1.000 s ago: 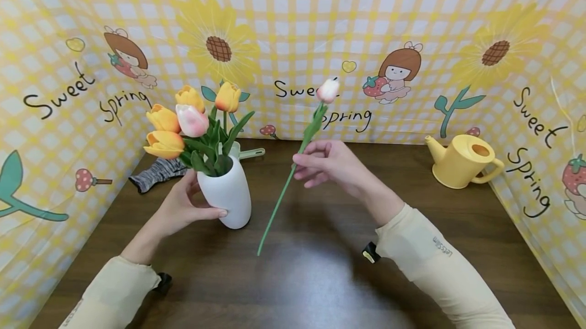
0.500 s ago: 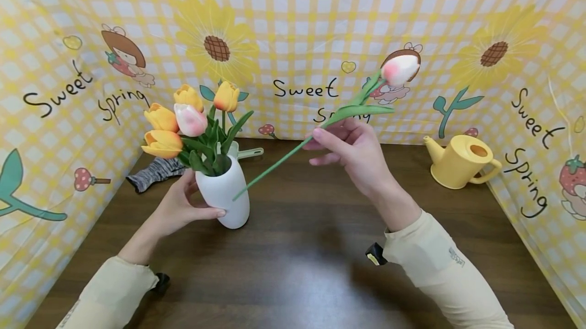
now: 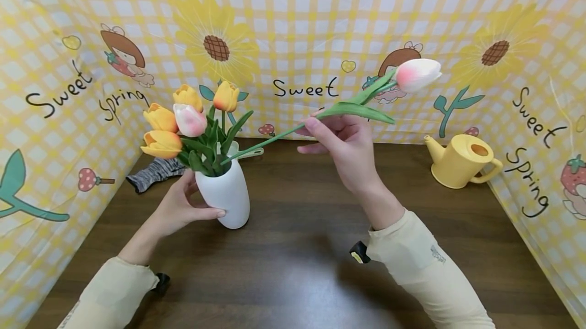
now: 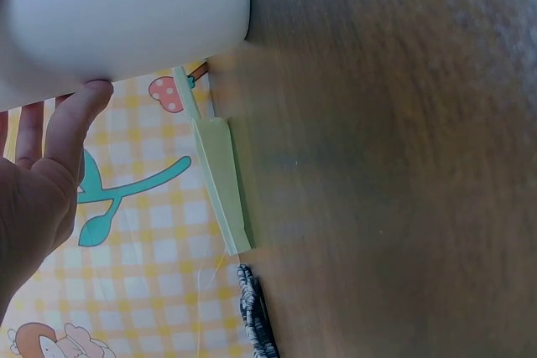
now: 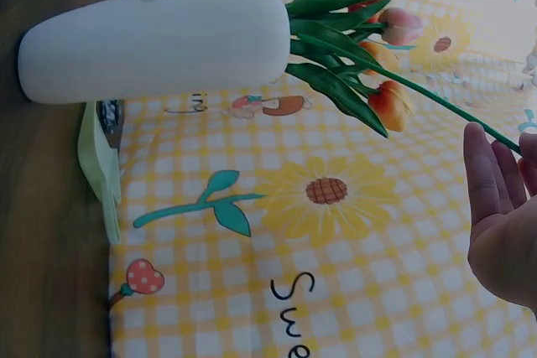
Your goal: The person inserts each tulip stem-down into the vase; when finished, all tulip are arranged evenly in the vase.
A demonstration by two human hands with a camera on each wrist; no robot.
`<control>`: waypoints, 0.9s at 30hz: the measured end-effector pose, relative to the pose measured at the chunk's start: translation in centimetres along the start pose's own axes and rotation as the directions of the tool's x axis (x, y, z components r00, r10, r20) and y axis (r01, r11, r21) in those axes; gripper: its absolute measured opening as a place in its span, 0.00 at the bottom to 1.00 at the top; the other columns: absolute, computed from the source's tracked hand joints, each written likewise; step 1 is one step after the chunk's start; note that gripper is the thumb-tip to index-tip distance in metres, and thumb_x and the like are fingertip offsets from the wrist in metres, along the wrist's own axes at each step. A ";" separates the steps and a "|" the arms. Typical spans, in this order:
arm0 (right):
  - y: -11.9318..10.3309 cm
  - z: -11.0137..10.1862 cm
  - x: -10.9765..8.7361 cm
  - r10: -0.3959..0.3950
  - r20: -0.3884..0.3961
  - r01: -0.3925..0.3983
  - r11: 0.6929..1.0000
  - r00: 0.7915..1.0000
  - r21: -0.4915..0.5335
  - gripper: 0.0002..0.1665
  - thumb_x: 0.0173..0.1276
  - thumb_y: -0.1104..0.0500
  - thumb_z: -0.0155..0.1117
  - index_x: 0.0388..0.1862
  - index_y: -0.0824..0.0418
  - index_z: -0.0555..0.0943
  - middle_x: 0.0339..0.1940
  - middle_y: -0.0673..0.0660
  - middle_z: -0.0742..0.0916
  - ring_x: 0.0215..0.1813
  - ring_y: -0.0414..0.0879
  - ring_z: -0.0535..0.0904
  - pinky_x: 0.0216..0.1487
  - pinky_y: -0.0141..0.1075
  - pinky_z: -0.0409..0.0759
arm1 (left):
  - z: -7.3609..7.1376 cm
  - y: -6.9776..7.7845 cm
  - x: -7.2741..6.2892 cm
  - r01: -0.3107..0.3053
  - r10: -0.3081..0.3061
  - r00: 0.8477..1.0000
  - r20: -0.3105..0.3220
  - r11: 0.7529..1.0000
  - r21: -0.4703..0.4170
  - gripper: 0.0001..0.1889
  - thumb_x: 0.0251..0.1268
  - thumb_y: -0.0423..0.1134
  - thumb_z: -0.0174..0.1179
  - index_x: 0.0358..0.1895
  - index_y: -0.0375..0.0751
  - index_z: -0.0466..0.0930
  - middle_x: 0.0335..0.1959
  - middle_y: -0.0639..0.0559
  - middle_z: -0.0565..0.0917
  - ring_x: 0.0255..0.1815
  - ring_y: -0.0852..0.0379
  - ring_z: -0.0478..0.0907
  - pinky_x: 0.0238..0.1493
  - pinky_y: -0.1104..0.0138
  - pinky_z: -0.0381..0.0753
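A white vase (image 3: 226,199) stands on the dark wooden table, holding several yellow-orange tulips (image 3: 162,144) and a pink-white one (image 3: 189,120) among green leaves. My left hand (image 3: 180,207) grips the vase from its left side, thumb across the front. Between thumb and fingers, my right hand (image 3: 348,148) pinches the green stem of another pink-white tulip (image 3: 417,75). That tulip slants, its bloom up to the right and its stem's lower end overlapping the leaves at the vase mouth. In the right wrist view, the stem (image 5: 453,108) runs from the hand toward the vase opening (image 5: 285,35).
Behind the vase lies a pale green dustpan-like tool (image 4: 220,173), mostly hidden in the head view. A grey knitted glove or sock (image 3: 155,174) rests at back left. A yellow watering can (image 3: 460,161) stands at back right. Checked cloth walls (image 3: 293,24) enclose the table.
The right hand has tilted the held tulip, its bloom swinging right and its stem end rising leftward from over the table to the vase mouth. The left hand stays on the vase.
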State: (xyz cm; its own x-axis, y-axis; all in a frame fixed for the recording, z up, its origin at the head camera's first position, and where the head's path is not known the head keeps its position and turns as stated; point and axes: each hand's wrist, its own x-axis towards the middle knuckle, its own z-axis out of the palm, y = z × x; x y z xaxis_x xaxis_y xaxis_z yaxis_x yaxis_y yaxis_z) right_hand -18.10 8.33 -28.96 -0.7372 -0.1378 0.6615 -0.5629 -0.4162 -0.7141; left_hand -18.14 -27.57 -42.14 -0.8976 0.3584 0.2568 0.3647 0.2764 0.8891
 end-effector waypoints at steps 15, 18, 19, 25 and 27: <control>0.7 1.2 1.2 -0.020 -0.008 0.020 1.000 1.000 -0.024 0.06 0.69 0.70 0.66 0.40 0.63 0.85 0.36 0.60 0.89 0.39 0.54 0.88 0.33 0.58 0.88 | 0.0 0.1 -0.1 -0.004 0.004 1.000 0.002 0.999 -0.031 0.58 0.41 0.24 0.82 0.77 0.54 0.59 0.64 0.47 0.76 0.60 0.53 0.78 0.44 0.57 0.89; 1.0 1.2 1.3 -0.018 0.014 0.018 1.000 1.000 -0.026 0.05 0.69 0.71 0.66 0.41 0.63 0.85 0.36 0.61 0.89 0.39 0.54 0.88 0.34 0.58 0.88 | 0.0 0.2 -0.1 -0.007 0.007 1.000 0.004 0.999 -0.033 0.58 0.41 0.24 0.82 0.78 0.55 0.58 0.65 0.47 0.76 0.61 0.53 0.77 0.44 0.56 0.89; 1.2 1.3 1.4 -0.016 0.025 0.017 0.999 1.000 -0.027 0.05 0.69 0.71 0.66 0.41 0.64 0.85 0.36 0.61 0.89 0.39 0.55 0.88 0.33 0.58 0.88 | 0.0 0.2 0.0 -0.007 0.007 1.000 0.004 0.999 -0.033 0.59 0.41 0.24 0.82 0.78 0.56 0.58 0.65 0.47 0.75 0.61 0.53 0.77 0.44 0.56 0.89; 3.0 2.7 1.4 0.038 0.118 -0.032 0.998 0.992 -0.054 0.03 0.69 0.71 0.66 0.39 0.72 0.84 0.38 0.66 0.88 0.40 0.59 0.88 0.34 0.56 0.88 | 0.1 0.3 0.0 -0.003 0.003 1.000 0.012 0.999 -0.036 0.59 0.41 0.24 0.81 0.78 0.56 0.57 0.65 0.47 0.75 0.61 0.52 0.77 0.44 0.56 0.89; 3.6 3.2 1.4 0.077 0.139 -0.069 0.995 0.987 -0.065 0.04 0.69 0.71 0.66 0.39 0.73 0.84 0.38 0.68 0.88 0.40 0.58 0.88 0.35 0.55 0.89 | 0.1 0.3 0.1 -0.003 0.003 1.000 0.011 0.999 -0.035 0.59 0.41 0.23 0.81 0.78 0.56 0.57 0.65 0.47 0.75 0.60 0.52 0.78 0.43 0.56 0.89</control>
State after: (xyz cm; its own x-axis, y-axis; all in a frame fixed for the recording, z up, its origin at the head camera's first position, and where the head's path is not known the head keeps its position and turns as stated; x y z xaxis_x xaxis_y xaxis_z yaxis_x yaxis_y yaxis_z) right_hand -19.98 3.70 -29.89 -0.7193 -0.2933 0.6298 -0.5342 -0.3461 -0.7713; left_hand -18.06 -27.35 -41.93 -0.8934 0.3695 0.2555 0.3586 0.2440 0.9010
